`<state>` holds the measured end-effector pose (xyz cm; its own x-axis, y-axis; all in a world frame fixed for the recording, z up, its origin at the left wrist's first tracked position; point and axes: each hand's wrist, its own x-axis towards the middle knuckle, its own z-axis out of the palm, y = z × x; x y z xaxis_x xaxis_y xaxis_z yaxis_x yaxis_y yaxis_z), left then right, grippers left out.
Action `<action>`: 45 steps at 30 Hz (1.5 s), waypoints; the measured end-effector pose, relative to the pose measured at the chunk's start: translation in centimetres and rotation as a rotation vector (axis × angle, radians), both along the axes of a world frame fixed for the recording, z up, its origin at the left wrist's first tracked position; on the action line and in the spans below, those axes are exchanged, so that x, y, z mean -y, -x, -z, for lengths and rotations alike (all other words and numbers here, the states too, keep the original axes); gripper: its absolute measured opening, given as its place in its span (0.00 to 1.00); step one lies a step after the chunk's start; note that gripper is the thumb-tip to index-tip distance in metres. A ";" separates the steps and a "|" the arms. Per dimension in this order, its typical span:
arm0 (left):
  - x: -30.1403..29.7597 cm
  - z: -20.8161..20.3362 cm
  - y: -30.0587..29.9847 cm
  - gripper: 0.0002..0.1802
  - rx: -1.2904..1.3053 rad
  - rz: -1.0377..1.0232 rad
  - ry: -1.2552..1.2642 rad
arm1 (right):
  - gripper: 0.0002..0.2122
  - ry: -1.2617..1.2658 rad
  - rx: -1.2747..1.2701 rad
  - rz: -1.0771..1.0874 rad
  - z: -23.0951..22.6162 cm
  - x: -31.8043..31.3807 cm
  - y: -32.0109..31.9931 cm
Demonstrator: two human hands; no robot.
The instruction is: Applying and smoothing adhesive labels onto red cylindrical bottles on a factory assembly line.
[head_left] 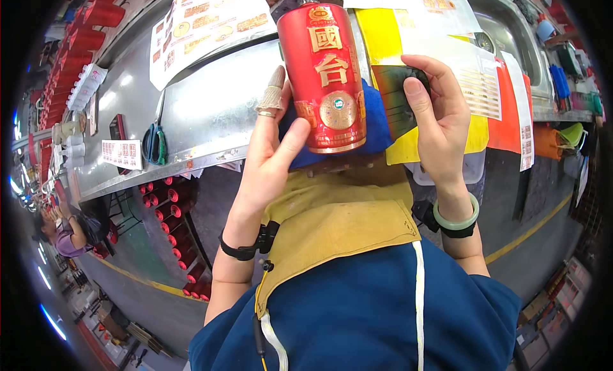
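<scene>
the red bottle [324, 77] stands upright on a blue cloth [377, 125] at the near edge of the metal bench [211, 109], prob so its front faces the person and the cloth keeps it from slipping or scuffing. left hand [271, 151] is up against the bottle's left side, palm to it, thumb across the lower front, fingers straight up w/ a taped fingertip [276, 83] — not a full wrap, more a steadying prop, fairly wide. right hand [434, 115] is curled on a small dark flat card [394, 99], thumb on top, pressing it twd the bottle's right side; looks held flat so an edge can run along the red surface. both forearms come up from the lower edge, wrists bent in twd the bottle, a green bangle [456, 221] on the right wrist, black band [246, 249] on the left. yellow and white sheets [383, 32] lie behind the bottle; scissors [153, 144] sit on the bench's left part, well apart.
</scene>
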<state>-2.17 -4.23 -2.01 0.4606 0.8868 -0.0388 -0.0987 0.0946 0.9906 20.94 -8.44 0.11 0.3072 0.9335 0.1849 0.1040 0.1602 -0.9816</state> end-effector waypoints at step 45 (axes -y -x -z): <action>-1.4 -1.4 0.1 0.54 -0.082 0.077 -0.038 | 0.11 0.106 -0.219 -0.011 1.5 1.4 1.3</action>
